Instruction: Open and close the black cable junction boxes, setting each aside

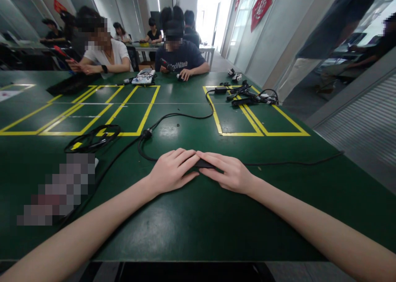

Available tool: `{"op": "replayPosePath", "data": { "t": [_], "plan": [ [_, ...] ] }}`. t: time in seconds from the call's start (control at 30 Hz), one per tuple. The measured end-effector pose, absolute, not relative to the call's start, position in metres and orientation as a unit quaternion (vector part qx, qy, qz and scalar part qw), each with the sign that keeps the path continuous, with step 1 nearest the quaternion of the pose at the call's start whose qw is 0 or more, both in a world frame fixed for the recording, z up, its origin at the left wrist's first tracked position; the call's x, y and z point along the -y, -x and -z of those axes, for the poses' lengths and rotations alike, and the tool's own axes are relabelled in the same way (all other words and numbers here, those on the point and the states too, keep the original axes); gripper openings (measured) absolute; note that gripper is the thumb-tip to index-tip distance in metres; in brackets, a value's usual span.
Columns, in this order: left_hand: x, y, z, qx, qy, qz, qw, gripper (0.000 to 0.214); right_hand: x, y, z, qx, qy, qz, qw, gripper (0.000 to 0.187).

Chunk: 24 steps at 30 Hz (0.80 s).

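Note:
At the middle of the green table, my left hand [175, 169] is closed over the left end of a slim black power adapter [203, 164]. My right hand [229, 172] grips its right end, and the fingertips of both hands nearly meet on top. Most of the adapter is hidden under my fingers. From beyond my right hand a black cable [287, 163] runs across to the table's right edge. Past my left hand another black cable [141, 150] curves up to a plug joint [146, 133].
A coiled black cable [93, 138] and a blurred-out power strip-like object [58, 191] lie at left. Beyond the yellow tape, a heap of black adapters and cables [244, 95] sits at right. A white device [144, 76] lies before two seated people across the table.

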<state>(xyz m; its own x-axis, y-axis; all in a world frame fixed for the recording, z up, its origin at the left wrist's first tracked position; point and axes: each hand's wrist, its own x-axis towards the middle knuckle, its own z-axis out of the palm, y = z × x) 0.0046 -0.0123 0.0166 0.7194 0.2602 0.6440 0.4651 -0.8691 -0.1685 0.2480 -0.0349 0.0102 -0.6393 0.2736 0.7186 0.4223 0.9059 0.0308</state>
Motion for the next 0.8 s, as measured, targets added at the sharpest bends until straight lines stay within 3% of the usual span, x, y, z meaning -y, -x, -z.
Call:
{"op": "replayPosePath", "data": {
  "t": [0.27, 0.63, 0.8],
  "plan": [
    [0.01, -0.001, -0.015, 0.198, 0.923, 0.274, 0.182, 0.028, 0.033, -0.256, -0.005, 0.912, 0.219, 0.071, 0.338, 0.041],
    [0.013, -0.006, -0.011, 0.254, 0.932, 0.244, 0.082, 0.047, 0.022, -0.259, -0.009, 0.945, 0.25, 0.053, 0.204, 0.044],
    [0.012, 0.0, -0.018, 0.25, 0.921, 0.286, 0.087, 0.052, 0.007, -0.285, -0.011, 0.905, 0.303, -0.015, 0.3, 0.049]
  ]
}}
